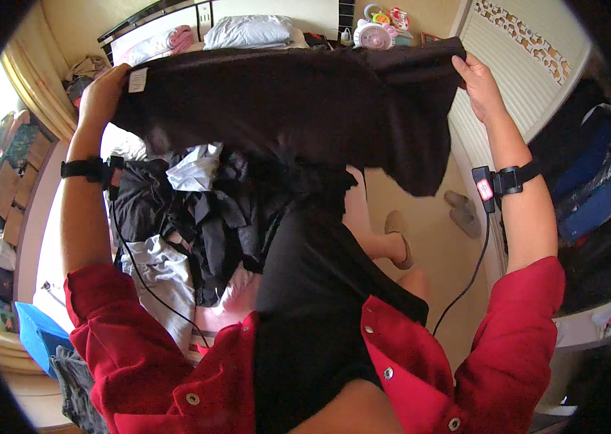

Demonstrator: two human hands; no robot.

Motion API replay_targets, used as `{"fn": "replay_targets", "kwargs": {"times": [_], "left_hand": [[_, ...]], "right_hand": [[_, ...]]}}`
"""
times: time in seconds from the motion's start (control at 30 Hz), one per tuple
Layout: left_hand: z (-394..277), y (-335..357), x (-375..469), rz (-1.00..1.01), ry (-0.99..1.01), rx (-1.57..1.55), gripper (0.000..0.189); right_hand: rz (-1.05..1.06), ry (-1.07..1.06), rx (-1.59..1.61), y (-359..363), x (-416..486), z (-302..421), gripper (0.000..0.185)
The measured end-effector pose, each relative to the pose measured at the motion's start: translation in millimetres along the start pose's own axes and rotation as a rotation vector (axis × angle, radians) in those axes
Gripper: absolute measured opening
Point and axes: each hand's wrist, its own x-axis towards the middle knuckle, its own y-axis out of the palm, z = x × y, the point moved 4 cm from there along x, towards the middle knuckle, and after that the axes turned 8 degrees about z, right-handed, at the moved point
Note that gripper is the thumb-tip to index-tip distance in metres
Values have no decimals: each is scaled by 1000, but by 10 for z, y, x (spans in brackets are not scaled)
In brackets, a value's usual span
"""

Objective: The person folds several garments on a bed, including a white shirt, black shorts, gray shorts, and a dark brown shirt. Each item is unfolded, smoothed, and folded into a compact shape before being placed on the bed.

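Note:
A dark garment [284,97] is stretched out sideways in the air before me, held at both ends. My left hand [105,89] grips its left end, beside a white label [138,80] on the cloth. At the opposite end, my right hand [476,81] pinches the upper corner between thumb and fingers. The cloth sags lowest toward the right. Beneath it lies a heap of dark clothes [229,211], partly hidden by the garment. A white cloth item [195,168] rests on that heap, and a light grey garment [159,276] lies nearer to me.
Pillows [248,31] and a rolled pink bedding item [178,39] lie by the headboard. A small fan [375,36] stands at the back right. Slippers [464,214] are on the floor [441,271]. Cables [143,271] run from both wrist straps. Hanging clothes [582,184] are at the right.

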Motion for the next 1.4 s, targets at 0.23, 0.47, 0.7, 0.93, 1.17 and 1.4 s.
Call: {"fn": "replay_targets", "kwargs": {"times": [0.23,0.47,0.7,0.93,1.17,1.4], "left_hand": [[515,456,-786,-128,44,287,29],[424,1851,-2423,458,-24,93,28],[-614,1650,-2237,430,28,-410,50],[-2550,1893,-1562,410,389,-636,99],[-2863,2178,-1498,391,361,-803,45],[-2449,2646,-1212,580,-680,-1548,29]], "right_hand": [[43,123,-766,552,-310,-279,23],[499,-254,-746,2321,-1569,-1765,16],[598,-508,-553,2380,-1674,-1657,26],[558,-494,-485,2377,-1505,-1373,19],[656,-143,-280,2336,-1297,-1337,18],[113,326,142,2101,-99,-2121,24]]}}
